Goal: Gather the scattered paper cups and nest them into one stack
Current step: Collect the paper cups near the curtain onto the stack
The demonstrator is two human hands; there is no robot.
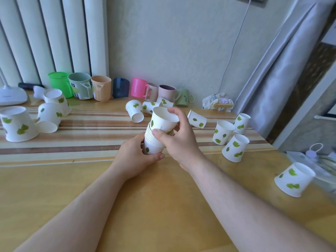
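Note:
A stack of white paper cups (153, 143) with green leaf prints stands at the table's middle, several rims showing. My left hand (135, 157) grips its base. My right hand (179, 140) holds the top paper cup (163, 120), which sits tilted and partly sunk in the stack. Loose cups lie around: three at the left, one upside down (17, 124), one on its side (50, 116). Several lie tipped behind the stack (135, 110). More stand upside down at the right (235, 150), one near the right edge (294, 179).
A row of coloured plastic mugs (101, 88) lines the wall behind the table. A white device (11, 96) sits far left, crumpled packaging (217, 102) at the back right, a curtain (283, 70) beyond it. Striped cloth (81, 131) covers the table's rear half.

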